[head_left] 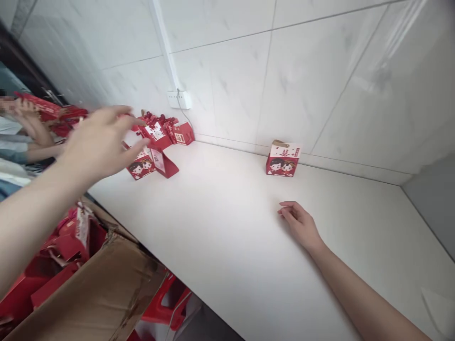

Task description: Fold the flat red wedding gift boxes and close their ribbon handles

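Note:
My left hand (103,142) is raised over the far left of the white table (220,227), blurred, with its fingers spread and nothing seen in them. Just beyond its fingertips stand a red and white gift box with cartoon faces (142,166) and a folded red card piece (166,163). My right hand (300,225) rests on the table, loosely curled, with a gap between thumb and fingers and no object visible in it. Nearest to it, against the wall, is another cartoon gift box (283,159), upright with a tan tab on top.
Several red boxes (159,135) cluster by the wall below a white socket (179,99) with a cable. At the lower left, a cardboard carton (95,284) holds red packaging, beside a red plastic stool (167,303). Another person's hands (28,109) hold red packaging at far left.

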Available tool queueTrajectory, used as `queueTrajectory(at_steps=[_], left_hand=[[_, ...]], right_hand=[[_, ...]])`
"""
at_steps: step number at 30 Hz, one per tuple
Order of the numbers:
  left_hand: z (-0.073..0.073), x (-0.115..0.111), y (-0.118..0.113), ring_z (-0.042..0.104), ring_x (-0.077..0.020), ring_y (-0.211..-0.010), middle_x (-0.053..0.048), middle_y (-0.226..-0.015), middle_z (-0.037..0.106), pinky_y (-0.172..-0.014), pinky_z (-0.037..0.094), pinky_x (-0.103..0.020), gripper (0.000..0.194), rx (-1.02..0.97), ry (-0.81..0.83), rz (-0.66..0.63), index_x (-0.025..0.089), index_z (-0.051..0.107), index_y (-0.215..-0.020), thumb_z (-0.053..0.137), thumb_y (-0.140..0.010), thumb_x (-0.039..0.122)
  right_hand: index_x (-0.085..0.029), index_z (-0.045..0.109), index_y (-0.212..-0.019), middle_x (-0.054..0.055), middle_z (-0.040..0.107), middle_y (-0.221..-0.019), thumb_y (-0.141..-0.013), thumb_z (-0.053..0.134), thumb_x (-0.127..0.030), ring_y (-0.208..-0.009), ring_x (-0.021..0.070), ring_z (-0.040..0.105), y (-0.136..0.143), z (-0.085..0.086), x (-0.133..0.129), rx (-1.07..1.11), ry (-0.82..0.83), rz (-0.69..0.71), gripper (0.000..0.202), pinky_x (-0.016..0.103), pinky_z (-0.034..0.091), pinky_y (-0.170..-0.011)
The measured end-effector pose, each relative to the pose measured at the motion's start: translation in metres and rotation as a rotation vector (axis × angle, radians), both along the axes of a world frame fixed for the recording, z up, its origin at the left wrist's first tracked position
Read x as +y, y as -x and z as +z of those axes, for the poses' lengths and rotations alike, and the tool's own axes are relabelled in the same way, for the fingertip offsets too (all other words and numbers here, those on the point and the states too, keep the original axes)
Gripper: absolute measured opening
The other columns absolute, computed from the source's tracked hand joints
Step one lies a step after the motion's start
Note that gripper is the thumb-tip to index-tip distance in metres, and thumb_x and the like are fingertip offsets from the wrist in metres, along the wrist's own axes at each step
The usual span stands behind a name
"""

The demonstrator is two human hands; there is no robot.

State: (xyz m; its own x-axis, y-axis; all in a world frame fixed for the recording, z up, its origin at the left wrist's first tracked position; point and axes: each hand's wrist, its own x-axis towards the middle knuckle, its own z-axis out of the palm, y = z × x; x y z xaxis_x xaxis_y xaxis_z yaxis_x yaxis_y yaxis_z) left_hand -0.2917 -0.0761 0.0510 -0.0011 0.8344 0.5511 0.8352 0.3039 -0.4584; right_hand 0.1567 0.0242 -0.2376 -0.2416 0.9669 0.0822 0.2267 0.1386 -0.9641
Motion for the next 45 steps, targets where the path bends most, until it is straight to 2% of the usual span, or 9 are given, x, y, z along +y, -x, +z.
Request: queueTrajectory(at_steps=[3, 7, 12, 15, 24, 28, 31, 38, 45], left_hand=[[-0.02, 0.078, -0.041, 0.031, -0.0362, -0.14, -0.009, -0.145, 0.037, -0.109, 0.022, -0.055, 0.073, -0.224, 0.206, -0.275, 0.005, 0.052, -0.128, 0.033, -0.087, 0.063], [-0.102, 0.171, -0.098, 0.042, -0.0311, -0.135, -0.013, -0.14, 0.049, -0.114, 0.03, -0.042, 0.075, -0.731, 0.358, -0.292, 0.011, 0.053, -0.129, 0.053, -0.076, 0.065], [-0.223, 0.204, -0.163, 0.041, -0.0295, -0.139, -0.017, -0.151, 0.041, -0.114, 0.033, -0.038, 0.083, -0.874, 0.47, -0.292, 0.013, 0.041, -0.142, 0.051, -0.079, 0.066], [-0.26, 0.212, -0.19, 0.016, -0.0307, -0.15, -0.015, -0.16, 0.023, -0.122, 0.01, -0.047, 0.091, -0.908, 0.484, -0.332, 0.012, 0.03, -0.15, 0.041, -0.081, 0.071], [-0.268, 0.249, -0.232, 0.017, -0.0342, -0.149, -0.018, -0.158, 0.025, -0.121, -0.001, -0.052, 0.106, -1.093, 0.437, -0.499, 0.014, 0.032, -0.148, 0.064, -0.065, 0.072], [-0.265, 0.251, -0.233, 0.045, -0.0292, -0.136, -0.012, -0.144, 0.051, -0.118, 0.024, -0.045, 0.066, -1.27, 0.355, -0.642, 0.022, 0.055, -0.122, 0.062, -0.073, 0.066], [-0.262, 0.25, -0.226, 0.037, -0.028, -0.141, -0.015, -0.151, 0.04, -0.116, 0.029, -0.044, 0.049, -1.412, 0.265, -0.688, 0.02, 0.058, -0.104, 0.055, -0.081, 0.062], [-0.251, 0.244, -0.23, 0.065, -0.0236, -0.108, -0.007, -0.109, 0.072, -0.101, 0.044, -0.044, 0.054, -1.583, 0.521, -0.822, 0.026, 0.051, -0.127, 0.056, -0.083, 0.057], [-0.258, 0.253, -0.237, 0.064, -0.0312, -0.107, -0.007, -0.108, 0.073, -0.098, 0.046, -0.047, 0.043, -1.649, 0.473, -0.756, 0.022, 0.068, -0.105, 0.072, -0.069, 0.047]], right_hand=[[-0.026, 0.059, -0.106, 0.002, 0.067, -0.09, -0.088, 0.053, -0.042, -0.083, 0.0191, 0.062, 0.004, 0.006, -0.001, -0.026, -0.006, 0.004, 0.025, 0.036, 0.046, -0.083], [-0.025, 0.058, -0.106, 0.002, 0.067, -0.087, -0.088, 0.05, -0.039, -0.081, 0.0189, 0.061, 0.008, 0.012, -0.001, -0.015, -0.043, 0.012, 0.024, 0.036, 0.047, -0.082], [-0.024, 0.06, -0.1, 0.004, 0.066, -0.094, -0.086, 0.05, -0.038, -0.082, 0.0198, 0.062, 0.015, 0.01, 0.01, -0.012, -0.074, -0.057, 0.022, 0.036, 0.05, -0.078], [-0.023, 0.059, -0.101, 0.007, 0.064, -0.106, -0.083, 0.051, -0.036, -0.093, 0.0222, 0.062, 0.018, 0.006, 0.039, -0.004, -0.102, -0.132, 0.024, 0.04, 0.051, -0.084], [-0.02, 0.028, -0.146, 0.014, 0.026, -0.156, -0.078, 0.061, -0.051, -0.144, 0.0269, 0.028, 0.024, 0.008, 0.153, 0.155, -0.125, -0.291, 0.082, 0.04, 0.035, -0.113], [-0.023, 0.019, -0.15, 0.012, 0.046, -0.144, -0.083, 0.051, -0.062, -0.13, 0.0252, 0.048, 0.018, 0.01, 0.155, 0.227, -0.111, -0.3, 0.084, 0.04, 0.039, -0.108], [-0.026, 0.02, -0.15, 0.011, 0.049, -0.14, -0.085, 0.045, -0.066, -0.123, 0.0243, 0.052, 0.008, 0.013, 0.151, 0.267, -0.109, -0.334, 0.08, 0.04, 0.041, -0.104], [-0.024, 0.062, -0.116, 0.008, 0.066, -0.118, -0.086, 0.049, -0.064, -0.103, 0.0232, 0.064, 0.005, 0.023, 0.145, 0.32, -0.056, -0.047, 0.052, 0.04, 0.044, -0.099], [-0.026, 0.062, -0.114, 0.003, 0.072, -0.107, -0.075, 0.069, -0.057, -0.098, 0.0236, 0.066, 0.003, 0.031, 0.14, 0.4, 0.007, 0.154, 0.05, 0.037, 0.051, -0.088]])
